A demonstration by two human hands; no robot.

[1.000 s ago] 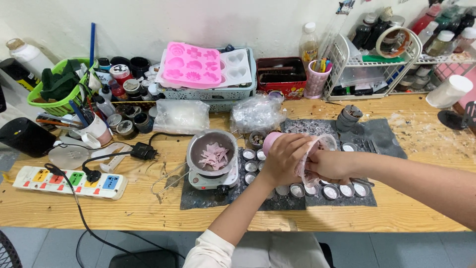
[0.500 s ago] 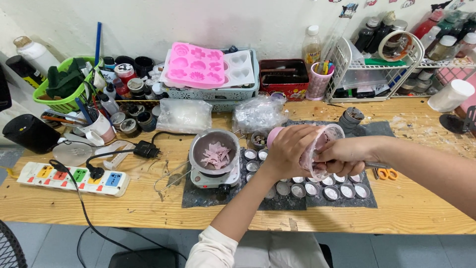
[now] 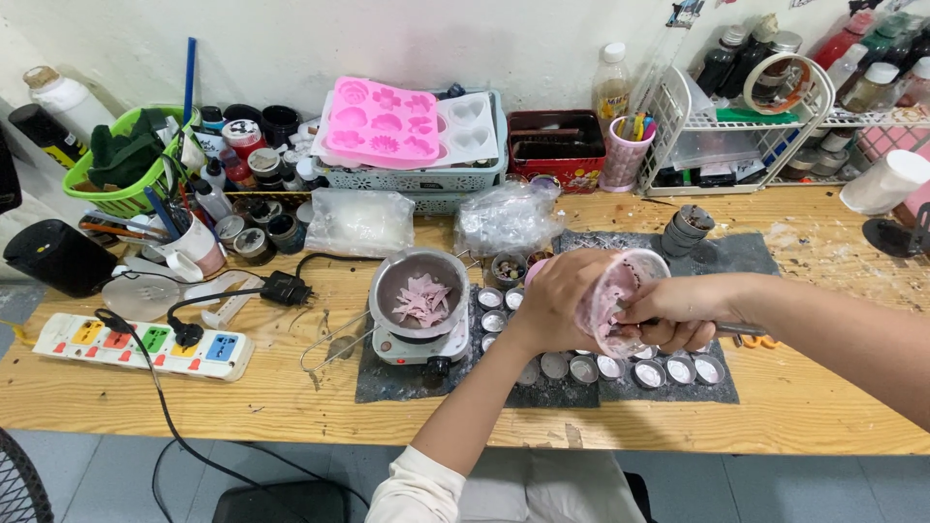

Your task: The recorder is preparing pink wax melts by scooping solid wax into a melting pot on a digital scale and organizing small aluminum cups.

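I've got my left hand (image 3: 560, 300) wrapped around the tilted clear cup (image 3: 613, 295) at bench centre — right-hand fingers (image 3: 668, 315) pinch a metal tool inside, scraping pink wax; melting pot (image 3: 419, 295) at nine o'clock awaits it.

I saw a translucent plastic cup (image 3: 620, 295), cloudy and smeared pink inside, in my left hand (image 3: 567, 295); my right hand (image 3: 678, 315) held what seemed a metal tool. Small tins (image 3: 647, 373) of shiny metal sat on a matt, dark, speckled mat (image 3: 407, 387). The pot (image 3: 418, 286) was brushed metal, holding dull pink waxy flakes (image 3: 418, 300). The table (image 3: 291, 407) was bare, scuffed wood. The pink mould (image 3: 378, 121) looked like soft matt silicone; the bags (image 3: 504, 221) were crinkled glossy plastic.
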